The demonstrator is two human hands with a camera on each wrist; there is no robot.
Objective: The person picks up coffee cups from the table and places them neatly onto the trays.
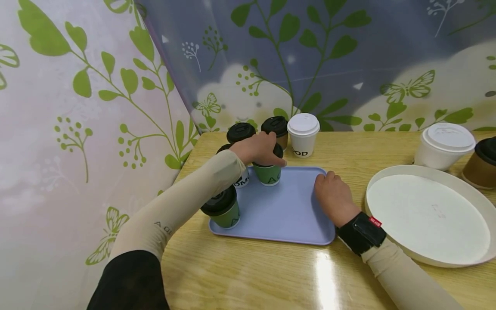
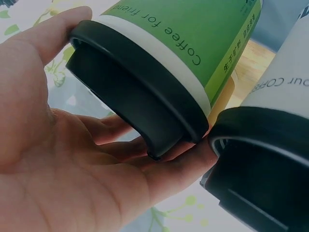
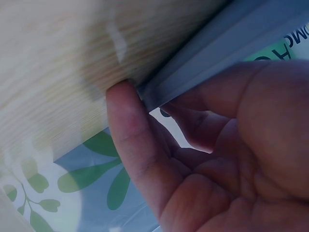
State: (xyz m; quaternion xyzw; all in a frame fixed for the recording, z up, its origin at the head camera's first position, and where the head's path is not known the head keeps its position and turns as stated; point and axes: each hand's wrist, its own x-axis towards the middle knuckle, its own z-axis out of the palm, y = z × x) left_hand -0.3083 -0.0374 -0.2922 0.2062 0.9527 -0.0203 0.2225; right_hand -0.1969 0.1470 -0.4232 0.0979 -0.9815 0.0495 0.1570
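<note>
On a lilac rectangular tray [image 1: 286, 206] stands a green paper cup with a black lid [image 1: 269, 175]. My left hand [image 1: 258, 147] grips that cup from above; in the left wrist view thumb and fingers curl round the lid [image 2: 130, 87]. Close beside it is a white cup with a black lid [image 2: 270, 159], its lid near my fingertips. Another green cup [image 1: 224, 215], also black-lidded, stands at the tray's near left corner. At the right rim, my right hand [image 1: 335, 196] pinches the tray; the right wrist view shows fingers against the tray edge [image 3: 212, 58].
Behind the tray stand a black-lidded cup [image 1: 241, 130], a brown cup with black lid [image 1: 275, 125] and a white cup [image 1: 304, 134]. At right lie a round white tray [image 1: 430, 215], a white-lidded cup [image 1: 441, 146] and a brown cup [image 1: 480, 168]. Patterned curtains border the wooden table [image 1: 248, 271].
</note>
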